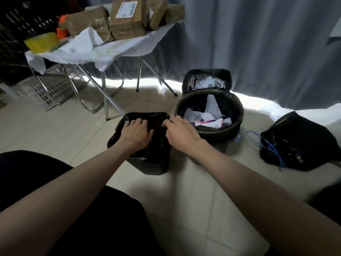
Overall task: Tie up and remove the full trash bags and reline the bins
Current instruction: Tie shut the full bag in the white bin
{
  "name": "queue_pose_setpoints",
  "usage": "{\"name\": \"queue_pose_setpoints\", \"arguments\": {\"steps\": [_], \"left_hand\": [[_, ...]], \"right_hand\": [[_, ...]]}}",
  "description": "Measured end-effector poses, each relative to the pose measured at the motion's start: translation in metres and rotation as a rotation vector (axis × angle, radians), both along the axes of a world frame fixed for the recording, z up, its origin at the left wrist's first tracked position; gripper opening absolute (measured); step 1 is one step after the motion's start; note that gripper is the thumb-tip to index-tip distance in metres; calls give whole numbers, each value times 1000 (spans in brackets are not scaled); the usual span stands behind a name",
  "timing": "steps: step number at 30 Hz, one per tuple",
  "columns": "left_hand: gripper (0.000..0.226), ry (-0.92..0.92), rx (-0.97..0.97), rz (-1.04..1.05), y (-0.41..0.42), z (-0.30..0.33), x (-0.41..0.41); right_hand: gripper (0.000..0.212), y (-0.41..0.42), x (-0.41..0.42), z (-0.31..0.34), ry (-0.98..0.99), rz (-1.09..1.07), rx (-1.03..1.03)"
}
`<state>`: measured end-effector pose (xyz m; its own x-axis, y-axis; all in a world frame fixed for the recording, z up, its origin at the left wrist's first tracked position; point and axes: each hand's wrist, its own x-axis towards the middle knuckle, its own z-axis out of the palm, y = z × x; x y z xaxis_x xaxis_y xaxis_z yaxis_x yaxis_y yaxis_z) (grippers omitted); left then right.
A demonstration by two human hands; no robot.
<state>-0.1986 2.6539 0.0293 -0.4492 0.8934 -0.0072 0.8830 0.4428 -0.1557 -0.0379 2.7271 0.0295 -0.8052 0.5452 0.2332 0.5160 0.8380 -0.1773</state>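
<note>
A small dark bin (155,168) stands on the floor in front of me, draped with a black bag (147,117). My left hand (137,131) lies on the bag over the bin's mouth, fingers curled into the plastic. My right hand (180,129) pinches the bag at the bin's right rim. Behind them, a round bin (238,115) and a square bin (188,80), both black-lined, hold crumpled paper. A tied black bag (302,143) with blue drawstrings (271,147) lies on the floor at the right.
A folding table (103,50) with a white cloth, cardboard boxes (127,17) and a yellow tape roll (42,42) stands at the back left. A white crate (46,89) sits beneath it. Grey curtains (258,43) hang behind. My dark-clothed knees fill the lower left.
</note>
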Motion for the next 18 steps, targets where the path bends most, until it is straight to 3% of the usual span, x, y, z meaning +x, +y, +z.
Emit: {"name": "queue_pose_setpoints", "arguments": {"steps": [6, 14, 18], "left_hand": [[50, -54, 56, -127, 55, 20, 60], [53, -142, 4, -198, 89, 12, 101], [57, -177, -12, -158, 95, 15, 96]], "right_hand": [[25, 32, 50, 18, 105, -255, -31], [27, 64, 122, -9, 177, -676, -203], [23, 71, 129, -24, 344, -818, -413]]}}
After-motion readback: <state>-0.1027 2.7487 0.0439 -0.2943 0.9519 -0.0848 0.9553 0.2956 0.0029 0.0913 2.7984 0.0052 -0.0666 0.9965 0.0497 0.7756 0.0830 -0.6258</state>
